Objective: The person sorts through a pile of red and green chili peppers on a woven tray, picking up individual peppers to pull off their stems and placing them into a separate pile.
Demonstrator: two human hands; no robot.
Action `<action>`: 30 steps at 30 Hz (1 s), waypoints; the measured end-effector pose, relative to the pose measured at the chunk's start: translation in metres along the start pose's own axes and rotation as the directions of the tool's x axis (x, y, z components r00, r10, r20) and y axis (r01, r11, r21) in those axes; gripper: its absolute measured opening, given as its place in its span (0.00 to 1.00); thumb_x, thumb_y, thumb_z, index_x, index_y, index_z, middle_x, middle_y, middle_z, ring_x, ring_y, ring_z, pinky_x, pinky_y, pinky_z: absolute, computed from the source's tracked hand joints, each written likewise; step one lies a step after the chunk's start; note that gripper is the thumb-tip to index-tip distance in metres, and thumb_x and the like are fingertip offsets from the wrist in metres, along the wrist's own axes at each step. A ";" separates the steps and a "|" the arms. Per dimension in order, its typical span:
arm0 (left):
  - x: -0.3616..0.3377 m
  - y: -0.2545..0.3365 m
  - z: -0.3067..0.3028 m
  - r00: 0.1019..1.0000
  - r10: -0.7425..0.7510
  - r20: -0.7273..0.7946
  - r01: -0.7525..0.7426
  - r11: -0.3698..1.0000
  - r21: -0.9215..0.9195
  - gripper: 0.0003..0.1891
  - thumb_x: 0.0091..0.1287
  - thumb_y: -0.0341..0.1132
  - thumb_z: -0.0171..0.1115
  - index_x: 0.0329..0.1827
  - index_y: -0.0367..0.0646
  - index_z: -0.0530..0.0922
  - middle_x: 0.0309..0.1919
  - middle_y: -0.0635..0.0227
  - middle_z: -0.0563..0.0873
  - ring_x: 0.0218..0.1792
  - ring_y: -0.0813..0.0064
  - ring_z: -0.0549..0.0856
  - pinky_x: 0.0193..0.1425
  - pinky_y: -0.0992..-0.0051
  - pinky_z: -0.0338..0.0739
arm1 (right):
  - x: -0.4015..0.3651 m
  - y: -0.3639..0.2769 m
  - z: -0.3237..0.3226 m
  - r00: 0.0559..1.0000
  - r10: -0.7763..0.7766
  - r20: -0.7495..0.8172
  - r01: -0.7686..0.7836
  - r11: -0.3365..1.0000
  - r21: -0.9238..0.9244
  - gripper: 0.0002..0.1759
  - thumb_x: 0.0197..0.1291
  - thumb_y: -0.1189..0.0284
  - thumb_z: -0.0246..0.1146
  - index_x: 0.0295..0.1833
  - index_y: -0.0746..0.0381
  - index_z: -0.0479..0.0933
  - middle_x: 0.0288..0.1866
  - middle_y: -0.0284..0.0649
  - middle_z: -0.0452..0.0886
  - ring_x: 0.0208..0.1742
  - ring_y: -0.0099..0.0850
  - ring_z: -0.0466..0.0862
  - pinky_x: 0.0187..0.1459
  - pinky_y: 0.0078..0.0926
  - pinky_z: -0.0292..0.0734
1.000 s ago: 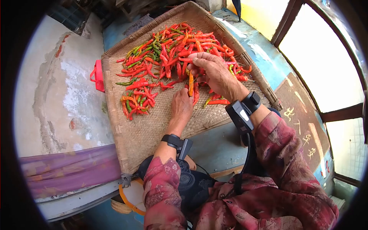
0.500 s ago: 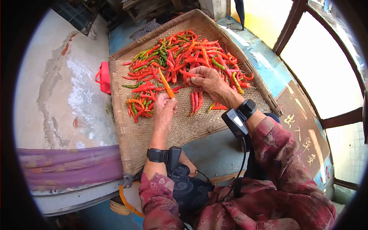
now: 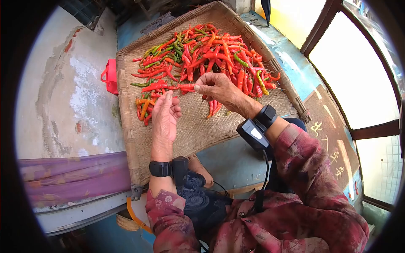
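Note:
Loose red, orange and green chili peppers (image 3: 211, 50) are heaped on a large woven tray (image 3: 181, 137). My right hand (image 3: 221, 90) pinches a red chili pepper (image 3: 185, 87) between thumb and fingertips; the pepper points left. Close to its far end is my left hand (image 3: 166, 116), fingers loosely bent and slightly apart, with nothing visible in it. A smaller group of peppers, with an orange pepper (image 3: 144, 109) among them, lies just left of that hand. Below my right hand a few red peppers (image 3: 214, 108) rest apart from the heap.
The tray has a raised rim (image 3: 122, 92). Left of it are a red plastic object (image 3: 110, 76), a worn wall (image 3: 80, 105) and a purple cloth (image 3: 76, 179). Windows (image 3: 354, 71) line the right side. Both wrists wear strapped devices, and a cable (image 3: 266, 170) hangs from the right one.
The orange pepper has left my left hand, which has moved left and loosened. My right hand has shifted slightly left with the red pepper. The view has tilted a little downward.

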State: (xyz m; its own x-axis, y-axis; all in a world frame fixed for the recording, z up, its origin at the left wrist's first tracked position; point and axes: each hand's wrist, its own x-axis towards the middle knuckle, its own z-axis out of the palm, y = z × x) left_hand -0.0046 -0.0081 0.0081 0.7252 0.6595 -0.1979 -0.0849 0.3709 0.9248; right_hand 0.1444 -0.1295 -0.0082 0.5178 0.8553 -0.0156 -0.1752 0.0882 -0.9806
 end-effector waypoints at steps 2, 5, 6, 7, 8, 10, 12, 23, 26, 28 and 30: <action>-0.002 -0.014 0.019 0.997 0.036 0.064 -0.038 0.999 0.034 0.15 0.64 0.41 0.61 0.47 0.41 0.75 0.30 0.73 0.79 0.28 0.85 0.76 0.32 0.85 0.72 | -0.002 -0.001 0.002 0.998 -0.037 0.042 0.041 0.993 -0.108 0.08 0.58 0.72 0.64 0.32 0.66 0.77 0.24 0.32 0.77 0.26 0.19 0.76 0.24 0.16 0.72; 0.002 -0.029 0.030 0.990 0.083 0.114 -0.090 0.994 0.061 0.13 0.64 0.40 0.62 0.45 0.41 0.77 0.27 0.74 0.79 0.26 0.87 0.76 0.30 0.85 0.72 | -0.008 -0.005 0.003 0.995 0.017 0.102 -0.001 0.987 -0.163 0.08 0.58 0.72 0.64 0.34 0.67 0.78 0.25 0.33 0.78 0.27 0.19 0.77 0.25 0.17 0.73; 0.004 -0.031 0.030 0.991 0.097 0.096 -0.104 0.993 0.063 0.12 0.64 0.40 0.62 0.43 0.40 0.77 0.26 0.75 0.79 0.25 0.87 0.76 0.29 0.85 0.72 | -0.008 -0.005 0.000 0.992 0.035 0.120 -0.012 0.983 -0.182 0.09 0.59 0.71 0.64 0.37 0.68 0.78 0.27 0.35 0.79 0.28 0.19 0.78 0.26 0.18 0.74; 0.005 -0.028 0.027 0.991 0.099 0.089 -0.105 0.993 0.061 0.12 0.64 0.40 0.62 0.43 0.40 0.77 0.26 0.75 0.79 0.25 0.87 0.76 0.29 0.85 0.72 | -0.011 -0.011 -0.001 0.991 0.037 0.126 -0.013 0.983 -0.183 0.09 0.59 0.71 0.64 0.37 0.68 0.78 0.27 0.35 0.79 0.28 0.19 0.78 0.26 0.18 0.74; 0.006 -0.022 0.023 0.989 0.142 0.045 -0.147 0.979 0.145 0.12 0.65 0.40 0.61 0.42 0.40 0.78 0.26 0.75 0.79 0.24 0.87 0.76 0.28 0.85 0.72 | -0.014 -0.020 -0.003 0.992 0.054 0.110 -0.030 0.977 -0.211 0.11 0.60 0.69 0.62 0.41 0.68 0.77 0.29 0.33 0.78 0.30 0.19 0.77 0.30 0.17 0.74; 0.016 -0.009 0.009 0.963 0.264 -0.050 -0.228 0.901 0.370 0.12 0.64 0.39 0.61 0.42 0.38 0.78 0.23 0.75 0.79 0.22 0.85 0.76 0.27 0.83 0.73 | -0.010 -0.019 -0.017 0.996 0.035 0.087 -0.014 0.971 -0.239 0.14 0.63 0.68 0.59 0.49 0.67 0.75 0.32 0.30 0.77 0.33 0.17 0.76 0.34 0.15 0.74; 0.030 0.004 -0.025 0.911 0.374 -0.173 -0.177 0.734 0.656 0.15 0.63 0.37 0.60 0.49 0.38 0.76 0.32 0.67 0.80 0.32 0.74 0.79 0.37 0.73 0.76 | -0.014 -0.032 -0.028 0.999 0.037 0.021 -0.032 0.976 -0.216 0.12 0.64 0.66 0.58 0.46 0.64 0.76 0.31 0.28 0.76 0.31 0.15 0.74 0.33 0.14 0.72; 0.022 -0.072 0.042 0.876 0.244 0.417 -0.436 0.028 0.900 0.19 0.57 0.34 0.63 0.49 0.39 0.71 0.44 0.51 0.76 0.47 0.51 0.76 0.49 0.58 0.72 | -0.020 -0.030 -0.049 0.999 0.038 -0.028 -0.042 0.984 -0.175 0.11 0.65 0.64 0.58 0.40 0.61 0.76 0.28 0.26 0.74 0.27 0.14 0.72 0.29 0.12 0.69; 0.025 -0.101 0.048 0.893 0.170 0.417 -0.417 -0.042 0.908 0.19 0.56 0.35 0.64 0.47 0.38 0.69 0.43 0.48 0.76 0.46 0.49 0.77 0.47 0.58 0.73 | -0.019 -0.030 -0.051 0.999 0.035 -0.041 -0.041 0.986 -0.160 0.11 0.64 0.63 0.58 0.38 0.60 0.76 0.27 0.25 0.74 0.26 0.14 0.72 0.29 0.13 0.69; 0.031 -0.108 0.044 0.887 0.204 0.414 -0.411 -0.055 0.910 0.20 0.56 0.35 0.63 0.47 0.39 0.66 0.40 0.46 0.77 0.42 0.47 0.78 0.45 0.56 0.73 | -0.021 -0.032 -0.050 0.997 0.037 -0.062 -0.046 0.988 -0.150 0.12 0.64 0.62 0.58 0.36 0.60 0.75 0.26 0.25 0.74 0.27 0.14 0.72 0.29 0.13 0.69; 0.038 -0.108 0.037 0.926 0.167 0.337 -0.335 -0.042 0.941 0.18 0.56 0.33 0.62 0.46 0.39 0.67 0.39 0.46 0.77 0.41 0.46 0.78 0.45 0.56 0.73 | -0.020 -0.030 -0.052 0.998 0.037 -0.054 -0.045 0.988 -0.150 0.12 0.64 0.62 0.58 0.36 0.60 0.75 0.26 0.26 0.74 0.27 0.14 0.72 0.28 0.13 0.69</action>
State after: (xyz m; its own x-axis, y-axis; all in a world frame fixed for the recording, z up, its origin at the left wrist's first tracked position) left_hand 0.0568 -0.0472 -0.0873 0.8882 0.4523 0.0807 0.4037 -0.8522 0.3329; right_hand 0.1831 -0.1756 0.0110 0.5552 0.8293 -0.0627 -0.0711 -0.0278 -0.9971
